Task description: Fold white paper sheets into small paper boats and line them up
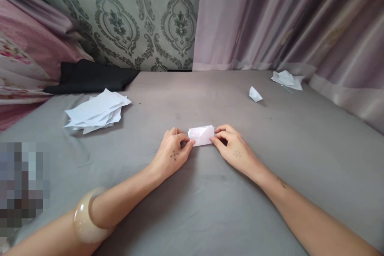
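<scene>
"What are you holding?"

"A folded paper point(201, 136), straight in front of me at the grey cloth point(225, 200). My left hand point(175, 146) pinches one end, thumb toward me; my right hand point(235, 150) pinches the other."

"Why both ends?"

"Layers show along its far edge, so a pinch at each end probably stops them springing apart. It also leaves the middle uncovered, where a slanting line crosses."

"Is it lifted?"

"Can't tell from here; it's at least very near the cloth."

"And the other papers?"

"The paper stack point(99, 110) lies off to the left, near the black fabric point(93, 76), likely to leave my arms room. A small folded piece point(255, 94) sits beyond my right hand, and a paper pile point(287, 80) farther still, perhaps set apart to avoid mixing."
</scene>
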`<state>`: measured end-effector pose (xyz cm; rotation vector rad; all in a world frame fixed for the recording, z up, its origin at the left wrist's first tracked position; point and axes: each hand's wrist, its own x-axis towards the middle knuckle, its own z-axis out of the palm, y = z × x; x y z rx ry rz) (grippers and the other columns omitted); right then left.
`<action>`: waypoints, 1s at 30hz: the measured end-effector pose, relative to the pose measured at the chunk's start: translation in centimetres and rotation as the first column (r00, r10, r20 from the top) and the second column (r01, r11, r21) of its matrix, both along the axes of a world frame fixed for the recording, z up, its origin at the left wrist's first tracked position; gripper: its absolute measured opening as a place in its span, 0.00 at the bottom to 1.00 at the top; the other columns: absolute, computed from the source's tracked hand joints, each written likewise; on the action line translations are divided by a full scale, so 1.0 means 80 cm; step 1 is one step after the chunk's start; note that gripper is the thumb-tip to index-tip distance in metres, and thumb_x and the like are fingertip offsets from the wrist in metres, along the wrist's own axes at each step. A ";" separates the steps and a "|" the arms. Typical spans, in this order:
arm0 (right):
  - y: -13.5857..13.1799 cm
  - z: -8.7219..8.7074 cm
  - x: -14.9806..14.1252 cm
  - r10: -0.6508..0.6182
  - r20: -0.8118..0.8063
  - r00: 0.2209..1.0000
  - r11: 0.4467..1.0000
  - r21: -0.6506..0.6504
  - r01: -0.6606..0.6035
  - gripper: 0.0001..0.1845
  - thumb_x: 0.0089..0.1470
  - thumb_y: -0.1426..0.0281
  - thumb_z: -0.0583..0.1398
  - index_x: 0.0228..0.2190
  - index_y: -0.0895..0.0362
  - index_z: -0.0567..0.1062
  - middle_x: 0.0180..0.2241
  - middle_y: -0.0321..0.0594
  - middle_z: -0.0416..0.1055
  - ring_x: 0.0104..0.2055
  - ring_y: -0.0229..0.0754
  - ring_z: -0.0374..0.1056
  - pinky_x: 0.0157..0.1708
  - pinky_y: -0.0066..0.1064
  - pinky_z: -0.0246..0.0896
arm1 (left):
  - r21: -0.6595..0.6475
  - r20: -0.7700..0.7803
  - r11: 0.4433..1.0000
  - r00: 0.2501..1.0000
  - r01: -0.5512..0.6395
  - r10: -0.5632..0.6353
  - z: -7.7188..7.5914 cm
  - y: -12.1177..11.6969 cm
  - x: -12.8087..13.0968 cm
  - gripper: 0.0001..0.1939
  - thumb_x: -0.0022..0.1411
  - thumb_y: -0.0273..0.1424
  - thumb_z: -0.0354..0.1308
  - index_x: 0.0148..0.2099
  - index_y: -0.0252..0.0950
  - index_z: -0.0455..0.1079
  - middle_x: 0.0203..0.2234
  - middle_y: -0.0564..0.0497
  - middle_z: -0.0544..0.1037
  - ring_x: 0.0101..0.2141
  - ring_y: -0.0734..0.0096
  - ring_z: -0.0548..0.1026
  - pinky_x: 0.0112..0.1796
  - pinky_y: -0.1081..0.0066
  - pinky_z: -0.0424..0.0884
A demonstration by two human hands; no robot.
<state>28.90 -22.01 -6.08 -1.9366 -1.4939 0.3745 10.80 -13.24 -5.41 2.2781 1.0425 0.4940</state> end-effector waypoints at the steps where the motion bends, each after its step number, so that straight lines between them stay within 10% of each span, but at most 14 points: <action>1: 0.001 0.000 -0.001 -0.012 0.000 1.000 1.000 -0.008 0.012 0.11 0.56 0.67 0.58 0.23 0.55 0.74 0.42 0.38 0.69 0.38 0.38 0.69 0.41 0.33 0.61 | -0.002 0.001 1.000 1.000 -0.006 0.006 -0.001 0.000 0.001 0.11 0.61 0.34 0.54 0.30 0.35 0.73 0.34 0.46 0.71 0.40 0.61 0.69 0.43 0.61 0.67; 14: 0.005 0.000 -0.002 -0.019 0.037 0.999 0.997 -0.075 0.022 0.14 0.55 0.66 0.58 0.20 0.56 0.68 0.38 0.38 0.68 0.33 0.38 0.67 0.36 0.33 0.60 | -0.072 -0.021 0.996 0.998 -0.058 0.056 -0.003 0.002 0.005 0.10 0.57 0.33 0.57 0.25 0.36 0.68 0.33 0.47 0.71 0.41 0.60 0.68 0.43 0.60 0.66; 18: 0.003 0.000 -0.002 -0.010 0.130 0.991 1.000 -0.020 0.013 0.05 0.56 0.69 0.58 0.28 0.55 0.69 0.37 0.40 0.68 0.35 0.41 0.66 0.35 0.33 0.61 | 0.165 -0.067 0.986 0.998 0.000 0.011 -0.004 0.000 0.001 0.05 0.60 0.31 0.55 0.37 0.34 0.67 0.36 0.46 0.70 0.38 0.61 0.66 0.39 0.61 0.68; 24: -0.011 0.004 -0.020 0.289 0.386 0.876 0.952 -0.017 -0.307 0.17 0.58 0.82 0.48 0.40 0.57 0.72 0.42 0.43 0.70 0.45 0.45 0.63 0.43 0.36 0.62 | 0.429 -0.430 0.735 0.834 0.525 -0.346 0.000 -0.013 0.001 0.11 0.64 0.21 0.46 0.40 0.33 0.70 0.39 0.44 0.74 0.41 0.61 0.71 0.43 0.63 0.69; 30: -0.035 0.016 -0.047 0.297 0.536 0.791 0.951 -0.089 -0.297 0.20 0.61 0.72 0.50 0.54 0.58 0.65 0.47 0.49 0.69 0.43 0.47 0.65 0.44 0.41 0.63 | 0.520 -0.513 0.690 0.830 0.503 -0.219 -0.005 -0.043 -0.005 0.20 0.60 0.19 0.47 0.54 0.24 0.65 0.53 0.33 0.70 0.52 0.52 0.70 0.50 0.60 0.68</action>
